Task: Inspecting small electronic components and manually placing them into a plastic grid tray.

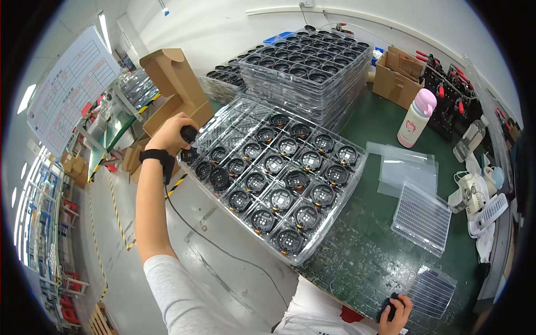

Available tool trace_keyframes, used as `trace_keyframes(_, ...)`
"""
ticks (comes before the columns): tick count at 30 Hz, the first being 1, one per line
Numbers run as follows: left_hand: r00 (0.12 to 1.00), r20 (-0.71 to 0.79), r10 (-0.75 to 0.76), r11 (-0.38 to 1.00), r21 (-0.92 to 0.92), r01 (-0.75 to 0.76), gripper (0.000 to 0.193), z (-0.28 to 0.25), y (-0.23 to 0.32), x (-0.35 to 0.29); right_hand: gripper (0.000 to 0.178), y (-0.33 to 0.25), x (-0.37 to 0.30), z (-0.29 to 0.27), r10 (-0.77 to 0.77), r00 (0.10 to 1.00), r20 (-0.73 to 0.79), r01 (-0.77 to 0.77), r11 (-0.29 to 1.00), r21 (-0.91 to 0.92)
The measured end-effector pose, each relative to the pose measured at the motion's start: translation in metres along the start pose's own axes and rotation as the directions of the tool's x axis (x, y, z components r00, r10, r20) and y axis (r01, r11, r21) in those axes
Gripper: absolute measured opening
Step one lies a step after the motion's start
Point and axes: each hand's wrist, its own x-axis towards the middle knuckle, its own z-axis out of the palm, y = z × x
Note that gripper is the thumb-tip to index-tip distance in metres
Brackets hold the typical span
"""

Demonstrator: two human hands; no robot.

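My left hand (172, 133) is at the far left corner of a clear plastic tray (226, 131), its fingers closed on a black round housing (188, 134). The tray lies on the table with its left part over the edge. Black round housings with pale inner parts (287, 146) fill many of its pockets, and several pockets toward the far left corner are bare. My right hand (398, 314), low at the table's front edge, grips another black round part (385, 310), partly hidden by the fingers.
Behind the tray stands a tall stack of filled trays (301, 84). Cardboard boxes (174, 84) are at the left and back. On the green table (357, 234) lie clear sheets (410, 167) and label sheets (422, 218), near a white bottle (415, 123). A cable (223, 237) hangs from my left wrist.
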Motion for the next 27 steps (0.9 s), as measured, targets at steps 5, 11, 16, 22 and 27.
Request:
trace_keyframes(5, 0.991, 0.131, 0.009, 0.995, 0.096, -0.022, 0.063, 0.013, -0.002, 0.02, 0.023, -0.005, 0.001, 0.001, 0.004, 1.0, -0.002, -0.004, 0.998, -0.063)
trace_keyframes(11, 0.996, 0.074, 0.059, 0.998, 0.033, -0.061, 0.065, 0.011, 0.003, 0.028, 0.026, -0.005, 0.001, 0.003, 0.015, 1.0, 0.004, -0.014, 0.998, -0.069)
trace_keyframes(16, 0.991, 0.012, 0.132, 0.99, 0.042, -0.132, 0.066, 0.012, 0.019, 0.056, 0.031, -0.002, -0.001, 0.003, 0.04, 0.999, 0.036, -0.036, 0.992, -0.117)
trace_keyframes(22, 0.982, 0.113, 0.149, 0.969, 0.181, -0.168, 0.063, 0.016, 0.026, 0.072, 0.034, 0.0, -0.004, 0.004, 0.089, 0.995, 0.05, -0.083, 0.991, -0.104)
trace_keyframes(27, 0.971, 0.075, 0.226, 0.971, -0.097, -0.219, 0.064, 0.013, 0.049, 0.074, 0.033, 0.002, -0.006, 0.005, 0.086, 0.995, 0.055, -0.08, 0.991, -0.11)
